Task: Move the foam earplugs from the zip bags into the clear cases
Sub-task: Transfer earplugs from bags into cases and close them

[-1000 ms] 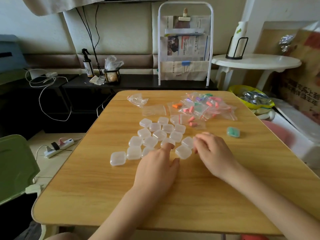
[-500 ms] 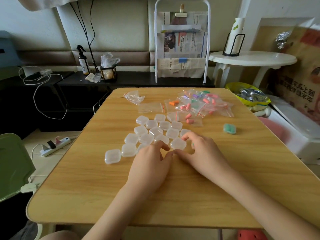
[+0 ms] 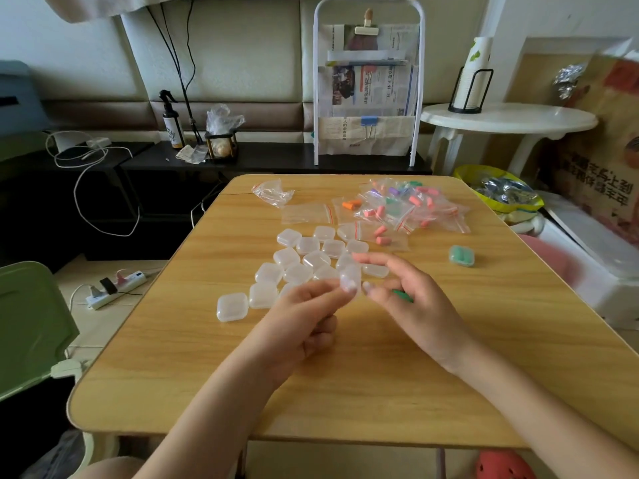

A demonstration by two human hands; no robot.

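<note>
One case (image 3: 350, 279) is now off the table (image 3: 484, 357), pinched between the thumb and fingertips of our left hand (image 3: 304, 319). Half a second ago both hands were flat on the wood at the near edge of the case cluster (image 3: 304, 261); since then we have lifted this case clear and brought it up between the hands. Our right hand (image 3: 408, 299) meets it from the other side, fingers loosely curled toward the lid. Something green (image 3: 403, 296) shows under the right palm, probably an earplug or two held against it, but the view is too blurred to confirm.

The lift means selection is done and the opening step is in hand. The lid appears closed; we must pry it before anything goes in.

The remaining earplugs sit in the zip bags (image 3: 411, 209) at the far side of the table, well apart from the hands. One filled green case (image 3: 461, 255) lies alone to the right. The other clear cases look empty, so we judge the task to be at an early stage.
</note>
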